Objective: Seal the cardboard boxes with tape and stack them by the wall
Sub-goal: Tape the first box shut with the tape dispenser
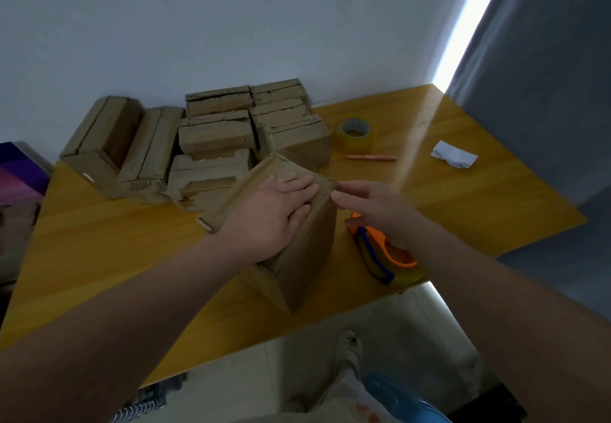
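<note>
Left grip (277,211) presses flat on closed box (307,250); right grip (373,211) beside.

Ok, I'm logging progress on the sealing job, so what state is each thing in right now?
Front box: standing on the table, top flaps closed.
Left hand: flat, pressing the box top.
Right hand: fingertips touching the box's top edge.
Tape dispenser: lying beside the box, unheld.
Tape roll: lying flat, unheld.
Other boxes: piled by the wall.
</note>
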The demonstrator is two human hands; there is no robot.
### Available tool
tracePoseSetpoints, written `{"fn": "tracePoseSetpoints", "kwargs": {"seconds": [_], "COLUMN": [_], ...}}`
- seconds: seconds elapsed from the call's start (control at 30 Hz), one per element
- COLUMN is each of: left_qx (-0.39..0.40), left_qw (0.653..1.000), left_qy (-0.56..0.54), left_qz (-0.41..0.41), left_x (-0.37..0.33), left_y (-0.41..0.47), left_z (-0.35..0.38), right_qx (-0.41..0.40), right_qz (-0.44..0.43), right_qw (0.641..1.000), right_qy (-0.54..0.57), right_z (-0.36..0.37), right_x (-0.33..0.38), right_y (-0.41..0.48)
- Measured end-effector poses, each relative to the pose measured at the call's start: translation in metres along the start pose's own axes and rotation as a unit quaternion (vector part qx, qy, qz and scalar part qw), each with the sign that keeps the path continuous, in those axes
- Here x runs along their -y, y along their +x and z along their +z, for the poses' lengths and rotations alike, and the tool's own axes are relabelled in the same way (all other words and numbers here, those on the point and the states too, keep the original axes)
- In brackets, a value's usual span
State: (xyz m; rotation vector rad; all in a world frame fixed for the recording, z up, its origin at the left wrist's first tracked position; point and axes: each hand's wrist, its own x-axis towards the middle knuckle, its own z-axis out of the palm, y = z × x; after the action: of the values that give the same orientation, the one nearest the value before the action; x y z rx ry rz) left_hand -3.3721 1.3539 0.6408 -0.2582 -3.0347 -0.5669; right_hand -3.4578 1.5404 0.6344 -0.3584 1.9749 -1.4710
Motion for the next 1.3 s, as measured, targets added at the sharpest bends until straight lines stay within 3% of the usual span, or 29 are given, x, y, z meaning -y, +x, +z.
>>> {"fn": "tracePoseSetpoints", "kwargs": {"seconds": [0.23,0.37,0.5,0.7,0.83,0.93,1.03,1.13,1.2,1.3], "left_qx": [-0.008,-0.016,-0.016,-0.016,-0.028,-0.044,-0.124,-0.188,-0.176,-0.072], "left_qw": [1.0,1.0,1.0,1.0,0.999,0.999,0.991,0.971,0.964,0.969], "left_qy": [0.007,0.005,0.007,-0.004,-0.014,-0.014,0.05,0.103,0.105,0.027], "left_qz": [0.001,0.001,0.002,0.003,0.01,0.022,0.015,-0.102,-0.172,-0.235], "left_x": [-0.001,-0.001,-0.001,-0.003,-0.004,0.0,0.006,0.015,0.023,0.032], "left_y": [-0.001,0.0,-0.001,-0.003,-0.001,0.0,-0.001,-0.001,0.003,0.01], "left_z": [0.002,0.003,0.003,0.002,-0.001,-0.006,-0.01,-0.016,-0.02,-0.027], "right_qx": [-0.05,-0.122,-0.196,-0.261,-0.281,-0.298,-0.279,-0.171,-0.115,-0.1], "right_qz": [0.006,0.01,-0.031,-0.095,-0.107,-0.114,-0.206,-0.273,-0.252,-0.227], "right_qw": [0.998,0.991,0.977,0.918,0.892,0.896,0.871,0.839,0.838,0.848], "right_qy": [0.04,0.054,-0.079,-0.284,-0.337,-0.309,-0.347,-0.438,-0.47,-0.468], "right_z": [0.012,0.02,0.026,0.029,0.029,0.025,0.025,0.03,0.035,0.039], "right_x": [0.007,0.008,0.009,0.012,0.009,0.016,0.03,0.043,0.046,0.047], "right_y": [0.002,0.008,0.015,0.024,0.026,0.027,0.029,0.034,0.041,0.048]}}
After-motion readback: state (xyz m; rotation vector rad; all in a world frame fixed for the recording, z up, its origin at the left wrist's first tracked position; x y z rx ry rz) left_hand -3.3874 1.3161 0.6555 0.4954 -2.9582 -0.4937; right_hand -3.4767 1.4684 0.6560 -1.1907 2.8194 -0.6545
